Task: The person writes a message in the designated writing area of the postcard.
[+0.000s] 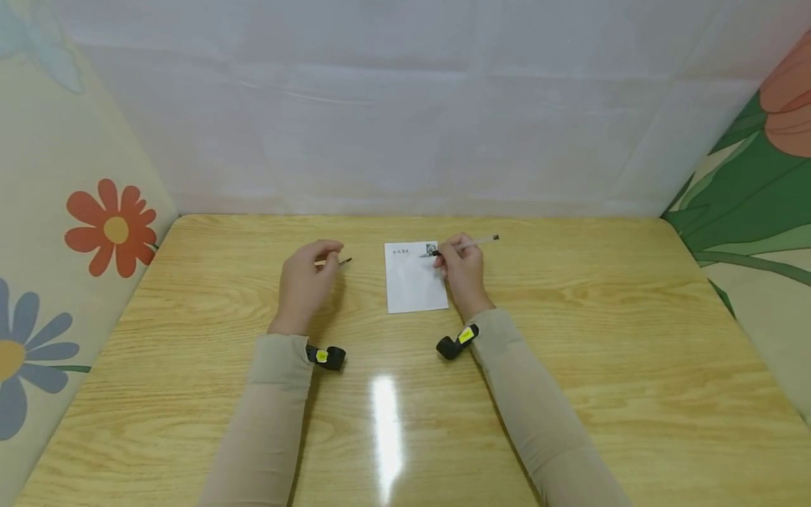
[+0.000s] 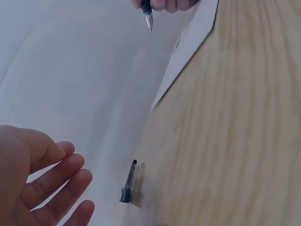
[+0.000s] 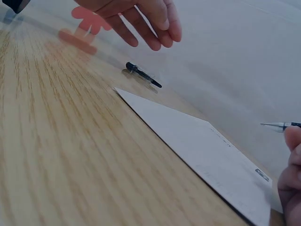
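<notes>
My right hand (image 1: 465,278) pinches a pen (image 1: 479,242) with a clear barrel. Its bare metal tip (image 3: 273,125) points left, above the top right part of a white sheet (image 1: 415,289). The sheet lies flat, with a short line of dark writing at its top left and a small dark printed square (image 3: 262,174) at its top right. My left hand (image 1: 304,285), fingers loosely bent and holding nothing, hovers left of the sheet. Close by its fingertips, the black and clear pen cap (image 2: 128,183) lies on the table, partly hidden by the hand in the head view.
The wood-grain table (image 1: 602,338) reaches back to a pale hanging cloth (image 1: 405,127). Flower-painted panels (image 1: 114,229) stand at both sides. Both wrists wear black cameras (image 1: 329,358) with yellow marks.
</notes>
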`<state>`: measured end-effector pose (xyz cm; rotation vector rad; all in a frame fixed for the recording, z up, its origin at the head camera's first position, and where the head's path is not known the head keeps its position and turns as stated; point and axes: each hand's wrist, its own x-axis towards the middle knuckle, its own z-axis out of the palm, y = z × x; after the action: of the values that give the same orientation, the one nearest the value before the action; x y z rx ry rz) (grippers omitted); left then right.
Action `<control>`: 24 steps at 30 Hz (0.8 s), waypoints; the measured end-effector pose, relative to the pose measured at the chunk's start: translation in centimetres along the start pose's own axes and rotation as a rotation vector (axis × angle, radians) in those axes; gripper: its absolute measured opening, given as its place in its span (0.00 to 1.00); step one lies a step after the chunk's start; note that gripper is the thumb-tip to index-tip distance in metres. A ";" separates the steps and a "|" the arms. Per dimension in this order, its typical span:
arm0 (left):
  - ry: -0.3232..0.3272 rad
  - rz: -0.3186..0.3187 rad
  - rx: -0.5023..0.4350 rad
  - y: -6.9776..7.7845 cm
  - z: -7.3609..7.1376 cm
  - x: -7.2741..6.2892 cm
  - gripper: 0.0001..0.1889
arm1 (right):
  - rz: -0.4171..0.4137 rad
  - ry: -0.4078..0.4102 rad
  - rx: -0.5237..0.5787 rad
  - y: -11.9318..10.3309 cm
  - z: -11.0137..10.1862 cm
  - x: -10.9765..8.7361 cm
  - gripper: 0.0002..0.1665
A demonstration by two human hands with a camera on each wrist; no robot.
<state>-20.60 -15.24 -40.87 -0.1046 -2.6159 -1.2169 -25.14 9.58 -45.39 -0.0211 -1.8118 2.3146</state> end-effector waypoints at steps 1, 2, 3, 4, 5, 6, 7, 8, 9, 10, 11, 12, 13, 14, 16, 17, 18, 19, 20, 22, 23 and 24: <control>0.009 -0.010 0.007 -0.1 0.0 0.0 0.15 | 0.000 0.002 0.005 0.0 0.0 0.0 0.12; 0.018 -0.021 0.014 -0.2 -0.1 0.1 0.14 | -0.001 0.002 0.007 0.0 0.0 0.0 0.12; 0.025 -0.033 0.018 -0.2 -0.1 0.1 0.14 | -0.002 0.003 0.010 0.0 0.0 0.0 0.12; 0.032 -0.043 0.021 -0.3 -0.2 0.1 0.14 | -0.003 0.003 0.010 0.1 0.0 0.0 0.12; 0.037 -0.054 0.021 -0.4 -0.2 0.1 0.14 | -0.004 0.004 0.010 0.1 -0.1 0.0 0.13; 0.039 -0.065 0.022 -0.5 -0.2 0.1 0.14 | -0.006 0.003 0.009 0.1 -0.1 0.1 0.13; 0.039 -0.078 0.023 -0.6 -0.2 0.1 0.14 | -0.008 0.002 0.008 0.1 -0.1 0.0 0.13; 0.040 -0.092 0.022 -0.8 -0.2 0.1 0.14 | -0.010 0.000 0.006 0.1 -0.2 0.0 0.13; 0.039 -0.106 0.020 -0.9 -0.1 0.1 0.14 | -0.012 0.000 0.006 0.1 -0.2 0.0 0.14; 0.037 -0.119 0.017 -1.1 -0.1 0.1 0.13 | -0.013 -0.001 0.005 0.1 -0.2 0.0 0.14; 0.033 -0.134 0.010 -1.3 -0.1 0.0 0.13 | -0.013 -0.001 0.006 0.1 -0.2 0.0 0.14; 0.027 -0.148 0.007 -1.4 0.0 0.0 0.13 | -0.014 -0.003 0.007 0.1 -0.2 0.0 0.13; 0.023 -0.161 0.003 -1.6 0.0 0.0 0.13 | -0.015 -0.005 0.008 0.1 -0.2 0.0 0.13; 0.021 -0.172 -0.003 -1.7 0.0 0.0 0.13 | -0.015 -0.006 0.010 0.1 -0.2 0.0 0.13; 0.009 -0.187 -0.008 -2.0 0.0 0.0 0.13 | -0.016 -0.009 0.018 0.1 -0.2 0.1 0.13; 0.003 -0.191 -0.007 -2.1 0.0 0.0 0.13 | -0.016 -0.010 0.022 0.1 -0.2 0.1 0.13; -0.005 -0.193 -0.002 -2.2 0.0 0.0 0.13 | -0.018 -0.012 0.025 0.1 -0.2 0.1 0.13; -0.011 -0.193 0.002 -2.2 0.0 0.0 0.13 | -0.020 -0.013 0.028 0.1 -0.2 0.1 0.13; -0.018 -0.192 0.007 -2.3 0.0 0.1 0.13 | -0.021 -0.013 0.030 0.1 -0.2 0.1 0.13; -0.030 -0.188 0.014 -2.4 0.0 0.0 0.14 | -0.025 -0.013 0.029 0.2 -0.1 0.1 0.13; -0.035 -0.187 0.017 -2.4 0.0 0.0 0.14 | -0.026 -0.012 0.028 0.2 -0.1 0.2 0.13; -0.039 -0.187 0.019 -2.5 0.0 0.0 0.14 | -0.027 -0.012 0.025 0.2 -0.1 0.2 0.13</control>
<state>-21.06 -16.83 -42.72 0.1237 -2.7209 -1.2605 -25.33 9.69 -45.59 0.0210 -1.7770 2.3238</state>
